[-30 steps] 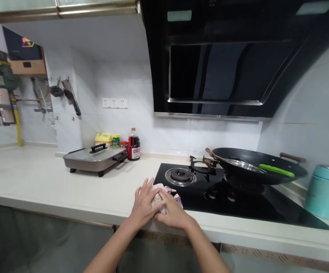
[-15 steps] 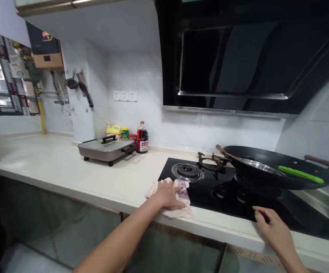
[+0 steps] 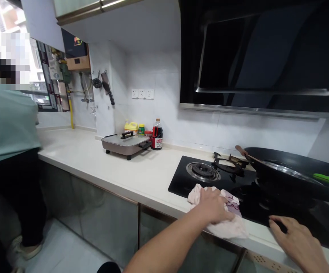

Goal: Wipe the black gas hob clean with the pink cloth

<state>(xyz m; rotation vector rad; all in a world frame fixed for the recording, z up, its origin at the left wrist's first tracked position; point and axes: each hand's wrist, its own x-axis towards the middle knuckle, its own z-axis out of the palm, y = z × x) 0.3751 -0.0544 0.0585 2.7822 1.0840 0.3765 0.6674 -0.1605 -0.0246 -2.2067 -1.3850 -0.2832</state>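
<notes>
My left hand presses down on a crumpled pale pink cloth with purple print, its fingers bent over the fabric. The cloth lies across the front edge of the black gas stove and the white counter rim. To the right, my right hand is beside the stove's front edge, fingers curled and thumb close to the forefinger, with nothing seen in it. Behind my hands are a burner and a bare pan support. A large black wok stands on the right side.
An electric pan with a glass lid sits on the counter, with a soy sauce bottle behind it. A range hood hangs above the stove. A person in a pale green top stands at left. A cleaver hangs on the wall.
My left hand and the cloth have slid rightward along the stove's front edge, closer to my right hand. The view has turned left, bringing more of the other person into sight.
</notes>
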